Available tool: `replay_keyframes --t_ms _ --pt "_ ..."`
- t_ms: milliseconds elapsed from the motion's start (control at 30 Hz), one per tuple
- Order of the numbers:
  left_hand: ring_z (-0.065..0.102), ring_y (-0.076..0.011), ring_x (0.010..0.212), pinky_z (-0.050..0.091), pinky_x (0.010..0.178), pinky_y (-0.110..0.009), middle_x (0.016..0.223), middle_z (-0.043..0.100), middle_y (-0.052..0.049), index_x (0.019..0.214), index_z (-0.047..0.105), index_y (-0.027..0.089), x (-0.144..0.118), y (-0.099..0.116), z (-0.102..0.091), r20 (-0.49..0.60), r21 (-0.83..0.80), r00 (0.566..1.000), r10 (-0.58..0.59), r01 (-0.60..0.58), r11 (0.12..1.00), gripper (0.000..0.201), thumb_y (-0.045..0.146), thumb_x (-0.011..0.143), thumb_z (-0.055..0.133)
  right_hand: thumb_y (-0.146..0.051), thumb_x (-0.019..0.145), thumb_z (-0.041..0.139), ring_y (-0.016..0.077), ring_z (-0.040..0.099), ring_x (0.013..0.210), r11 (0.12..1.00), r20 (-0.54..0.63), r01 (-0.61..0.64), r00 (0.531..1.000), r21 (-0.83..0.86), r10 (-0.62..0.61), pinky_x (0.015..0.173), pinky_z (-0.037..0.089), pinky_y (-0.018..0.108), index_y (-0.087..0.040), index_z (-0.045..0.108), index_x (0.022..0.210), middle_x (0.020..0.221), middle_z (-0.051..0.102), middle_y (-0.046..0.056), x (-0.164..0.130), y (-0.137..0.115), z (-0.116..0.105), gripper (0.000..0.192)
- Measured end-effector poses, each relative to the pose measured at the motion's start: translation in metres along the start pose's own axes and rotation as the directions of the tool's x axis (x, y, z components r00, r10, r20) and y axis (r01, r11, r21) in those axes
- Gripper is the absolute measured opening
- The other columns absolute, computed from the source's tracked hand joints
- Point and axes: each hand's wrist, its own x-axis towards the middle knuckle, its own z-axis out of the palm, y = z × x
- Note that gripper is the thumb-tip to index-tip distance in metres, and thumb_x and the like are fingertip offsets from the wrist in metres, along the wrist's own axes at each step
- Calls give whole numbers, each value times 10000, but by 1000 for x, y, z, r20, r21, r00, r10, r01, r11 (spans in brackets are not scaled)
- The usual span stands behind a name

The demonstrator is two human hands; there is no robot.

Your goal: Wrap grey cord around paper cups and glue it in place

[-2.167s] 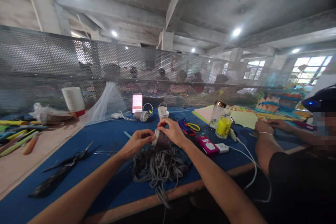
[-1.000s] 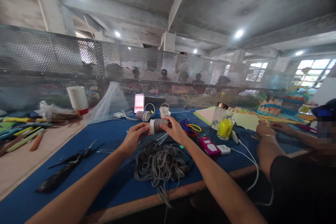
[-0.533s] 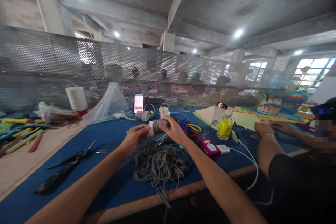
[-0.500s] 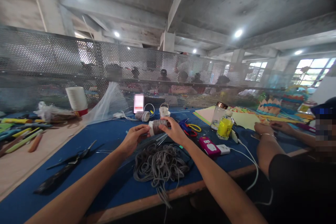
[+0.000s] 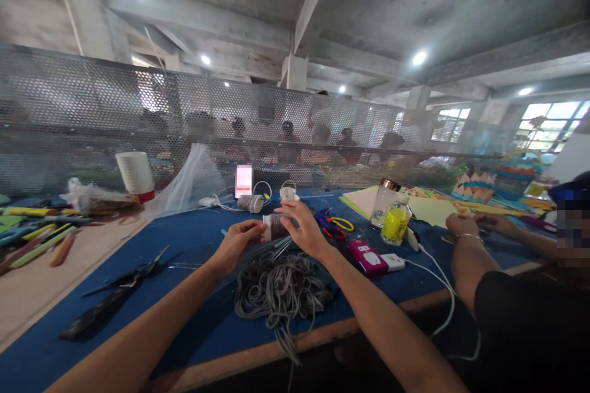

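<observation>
**Cord spool held between both hands above a loose heap**

The fingers of the left hand (image 5: 239, 244) pinch the near end of a small spool of grey cord (image 5: 275, 227), and the right hand (image 5: 302, 228) curls over its far end with fingers bent around it — the spool is clear of the desk (image 5: 193, 239), held above the middle of the blue top. Thin strands run down from it to a loose heap of grey cord (image 5: 280, 287) lying just below, near the front edge.

The likeliest trouble, as I judge it, is a tangle: the heap is piled in overlapping loops, and a pull on one strand could drag a knot up with it. A tail of the heap hangs over the front edge, so its weight could drag more of the cord off. Black scissors (image 5: 138, 273) lie open toward the left side; a pink device (image 5: 366, 256) with a white cable (image 5: 433, 282) sits to the right — a snagged loop could shift either.
</observation>
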Motion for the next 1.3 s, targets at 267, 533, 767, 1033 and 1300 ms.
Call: replay_keyframes --t_ms 267,533,767,1033,1300 --pt "560 -134 663 455 684 -254 747 662 -30 793 720 158 1 -2 -1 -5 31 1000 -5 5 1000 214 345 691 743 -121 866 487 187 430 1210 998 73 55 996 -34 -53 1036 331 393 -265 667 1044 1283 520 20 -1 -10 -1 291" --pt "573 -151 660 465 693 -275 751 672 -39 780 723 150 0 1 1 -18 55 1000 18 -17 998 249 374 672 745 -49 818 462 173 466 1172 999 45 27 999 21 -28 1052 324 375 -236 667 1006 1226 556 33 0 -9 -2 335" --pt "598 -155 656 455 660 -258 748 695 -35 786 733 167 1 -1 1 -12 66 1000 10 -10 998 255 375 643 768 -78 832 453 176 430 1220 1000 101 28 995 12 -29 1062 316 386 -250 659 1056 1291 520 28 -1 -10 0 348" --pt "580 -130 626 450 647 -245 725 678 -19 797 721 168 -1 1 1 6 29 1000 -4 3 1000 223 365 694 738 -30 804 453 158 489 1144 996 46 42 998 74 -46 1038 340 346 -225 688 840 1176 581 22 0 -9 -1 307" --pt "551 -134 614 443 621 -246 665 630 -24 760 708 146 -2 5 3 -23 -26 999 -23 23 999 251 370 662 764 -186 872 462 198 514 1052 964 -143 -175 979 -201 148 967 387 352 -190 610 1025 1050 581 82 0 23 -11 212"
